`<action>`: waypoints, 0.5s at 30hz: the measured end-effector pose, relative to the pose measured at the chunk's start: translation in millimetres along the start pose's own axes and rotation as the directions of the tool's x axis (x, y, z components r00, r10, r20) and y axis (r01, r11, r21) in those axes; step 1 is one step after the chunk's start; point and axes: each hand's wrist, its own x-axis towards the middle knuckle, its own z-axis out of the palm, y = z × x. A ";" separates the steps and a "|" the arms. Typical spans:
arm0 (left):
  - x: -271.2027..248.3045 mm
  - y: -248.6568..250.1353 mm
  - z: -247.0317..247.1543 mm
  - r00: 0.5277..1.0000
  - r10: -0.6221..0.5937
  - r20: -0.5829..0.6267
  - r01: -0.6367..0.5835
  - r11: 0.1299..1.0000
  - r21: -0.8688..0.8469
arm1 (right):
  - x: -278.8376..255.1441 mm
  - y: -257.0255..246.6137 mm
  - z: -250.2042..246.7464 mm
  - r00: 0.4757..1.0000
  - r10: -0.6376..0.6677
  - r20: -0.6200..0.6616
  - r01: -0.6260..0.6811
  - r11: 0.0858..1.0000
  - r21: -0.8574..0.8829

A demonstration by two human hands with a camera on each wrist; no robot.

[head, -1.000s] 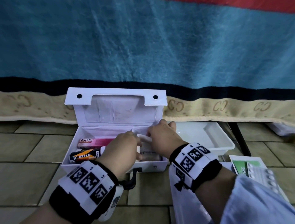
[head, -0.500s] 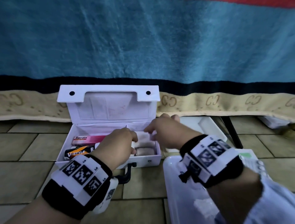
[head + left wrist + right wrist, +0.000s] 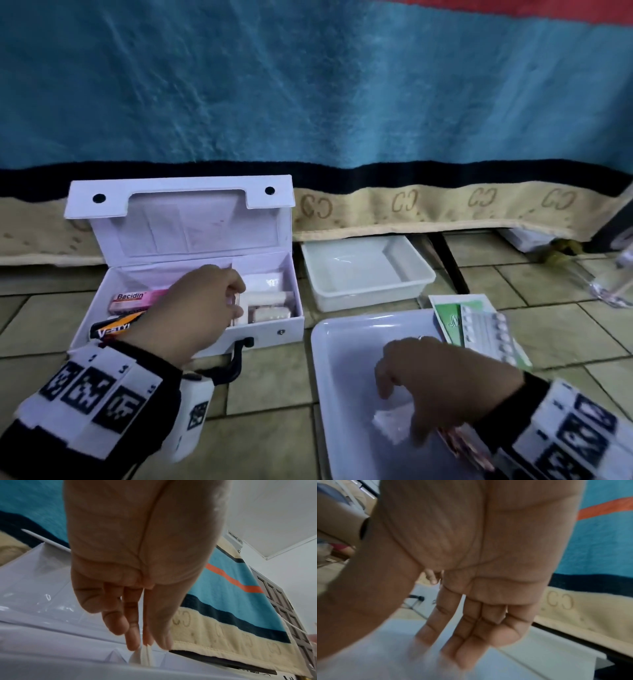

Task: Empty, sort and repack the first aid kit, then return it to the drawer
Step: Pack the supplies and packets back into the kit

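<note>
Kit (image 3: 191, 274) unpacking goes best if the left hand (image 3: 195, 308), pinching a thin white packet (image 3: 145, 655), lifts straight up while the right hand (image 3: 442, 380), fingers loose, clears the tray (image 3: 342, 394).

The white first aid kit (image 3: 191, 329) is seen on the tiled floor (image 3: 267, 387) with its lid upright — a pink Bacidin box (image 3: 132, 301), an orange-black tube (image 3: 113, 329) and white packets (image 3: 270, 308) packed inside.

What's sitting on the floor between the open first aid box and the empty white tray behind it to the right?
Nothing: in the head view only a narrow strip of bare floor tile separates the first aid box from the empty tray.
</note>
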 end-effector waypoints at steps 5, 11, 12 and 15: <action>-11.9 -5.5 -6.8 0.998 -0.053 -0.014 0.053 0.999 -0.001 | -0.3 -11.5 -0.5 0.995 -0.052 -0.087 0.040 0.990 -0.139; -32.1 -4.7 -6.4 0.998 -0.065 -0.001 0.065 0.995 -0.073 | 1.2 -9.8 -52.4 0.973 -0.007 -0.233 0.067 0.965 0.252; -35.2 -4.7 -5.5 0.999 -0.055 -0.001 0.054 0.996 -0.075 | 6.1 -12.8 -63.5 0.948 0.006 -0.317 0.093 0.950 0.297; -38.3 -6.1 -1.1 0.999 -0.036 -0.004 0.036 0.998 -0.042 | 35.3 -32.1 -85.9 0.810 0.085 -0.581 0.187 0.900 0.393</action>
